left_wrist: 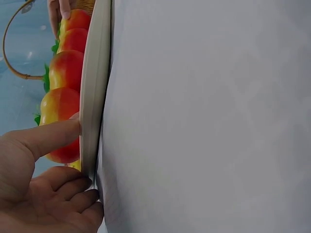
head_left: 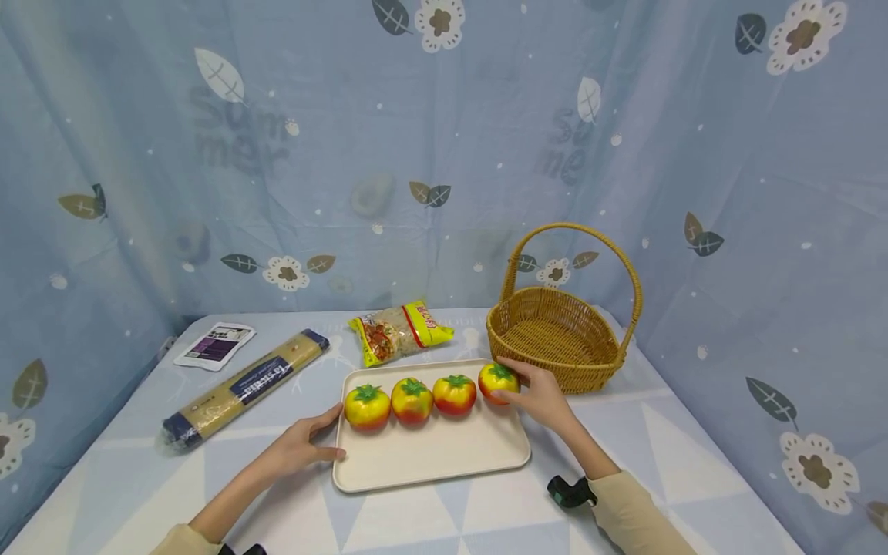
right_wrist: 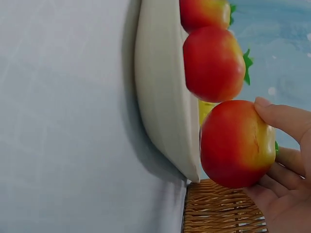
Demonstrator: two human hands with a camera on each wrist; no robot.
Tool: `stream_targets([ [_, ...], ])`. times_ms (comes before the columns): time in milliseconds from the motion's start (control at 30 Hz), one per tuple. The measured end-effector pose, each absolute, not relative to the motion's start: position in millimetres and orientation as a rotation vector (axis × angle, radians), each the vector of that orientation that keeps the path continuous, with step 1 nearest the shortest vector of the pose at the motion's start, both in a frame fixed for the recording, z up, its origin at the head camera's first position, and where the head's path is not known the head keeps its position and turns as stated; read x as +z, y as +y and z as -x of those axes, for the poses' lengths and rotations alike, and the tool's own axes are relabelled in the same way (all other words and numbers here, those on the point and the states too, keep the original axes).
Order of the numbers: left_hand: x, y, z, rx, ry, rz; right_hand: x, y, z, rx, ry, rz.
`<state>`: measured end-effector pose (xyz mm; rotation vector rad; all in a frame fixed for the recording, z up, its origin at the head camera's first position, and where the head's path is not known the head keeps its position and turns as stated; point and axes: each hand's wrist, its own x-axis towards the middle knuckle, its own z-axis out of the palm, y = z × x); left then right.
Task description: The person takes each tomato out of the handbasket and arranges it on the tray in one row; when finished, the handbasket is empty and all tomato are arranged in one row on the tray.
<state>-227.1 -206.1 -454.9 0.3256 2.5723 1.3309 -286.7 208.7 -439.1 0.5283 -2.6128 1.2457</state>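
Observation:
A cream rectangular tray (head_left: pixel 433 459) lies on the table, with a row of red-and-yellow tomatoes with green leafy tops along its far side. My left hand (head_left: pixel 297 449) holds the tray's left end; in the left wrist view, the thumb (left_wrist: pixel 58 133) is at the rim and the fingers curl by its outer side. At the row's right end, my right hand (head_left: pixel 544 395) grips a tomato (right_wrist: pixel 235 143) between thumb and fingers. Whether that tomato touches the tray I cannot tell. Left of it sit a second tomato (head_left: pixel 454 395), a third tomato (head_left: pixel 412 402) and the leftmost tomato (head_left: pixel 368 408).
A wicker basket (head_left: pixel 590 378) with a tall handle stands just behind the tray's right corner. Behind the tray lies a yellow noodle bag (head_left: pixel 395 333). To the left are a long pasta packet (head_left: pixel 243 391) and a white-and-purple pouch (head_left: pixel 216 346). A patterned curtain (head_left: pixel 416 154) hangs behind.

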Motion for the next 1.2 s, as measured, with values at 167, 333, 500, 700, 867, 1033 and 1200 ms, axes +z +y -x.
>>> stream_targets([
  [167, -453, -207, 225, 1.339, 2.571, -0.332, -444, 205, 288, 1.228, -2.618, -0.526],
  [333, -453, -209, 227, 1.342, 2.565, -0.323, -449, 203, 291, 1.187, -2.630, -0.560],
  [500, -453, -209, 229, 1.342, 2.570, -0.330, -451, 203, 295, 1.142, -2.640, -0.591],
  [700, -453, -209, 228, 1.333, 2.578, -0.337, -450, 202, 294, 1.127, -2.681, -0.568],
  [867, -454, -210, 226, 1.332, 2.573, -0.337, -451, 203, 292, 1.145, -2.698, -0.584],
  [1033, -453, -209, 226, 1.343, 2.563, -0.342, -449, 205, 292, 1.133, -2.680, -0.605],
  [1200, -452, -210, 228, 1.336, 2.553, -0.323, -446, 206, 291, 1.147, -2.646, -0.633],
])
